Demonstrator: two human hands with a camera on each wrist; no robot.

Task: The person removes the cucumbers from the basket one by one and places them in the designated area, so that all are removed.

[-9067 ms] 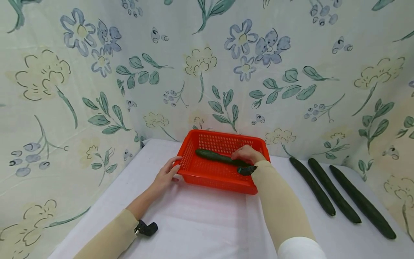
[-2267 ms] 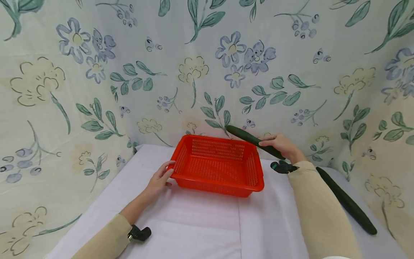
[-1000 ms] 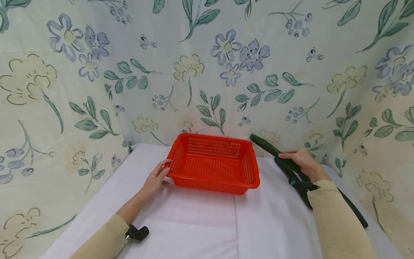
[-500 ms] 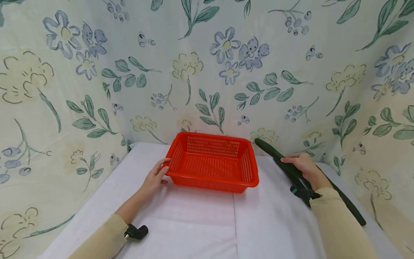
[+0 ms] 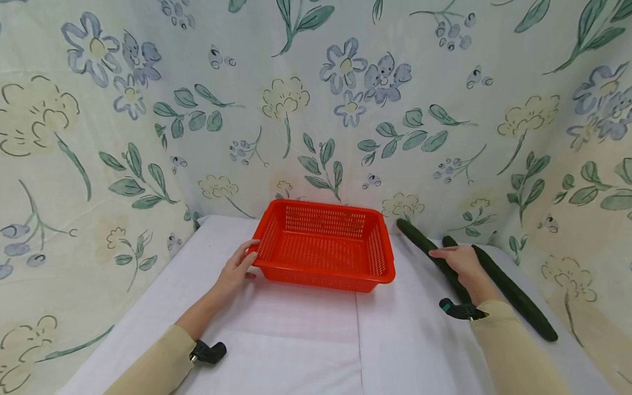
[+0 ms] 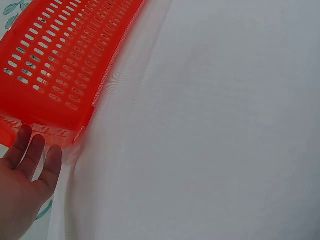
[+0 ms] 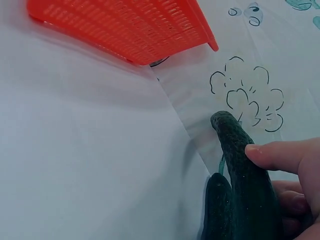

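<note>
My right hand (image 5: 463, 267) grips a long dark green cucumber (image 5: 417, 237) to the right of the basket, its far tip angled toward the back curtain. In the right wrist view the thumb presses on top of that cucumber (image 7: 247, 185), and a second cucumber (image 7: 218, 202) lies just beneath and left of it. Farther right on the cloth rests another cucumber (image 5: 518, 299); the tip of one more (image 5: 449, 241) shows behind my right hand. My left hand (image 5: 234, 274) holds the left rim of a red plastic basket (image 5: 321, 281), fingers against its side wall (image 6: 55, 107). Nothing lies inside the basket.
A white cloth (image 5: 306, 340) covers the table. A flowered curtain (image 5: 355, 148) hangs right behind the basket and along both sides. Wrist cameras (image 5: 208, 353) are strapped to both forearms.
Earlier my right hand gripped the cucumber inside the basket. It lifted that cucumber out over the right side and lowered it among the others. My left hand stayed at the rim.
</note>
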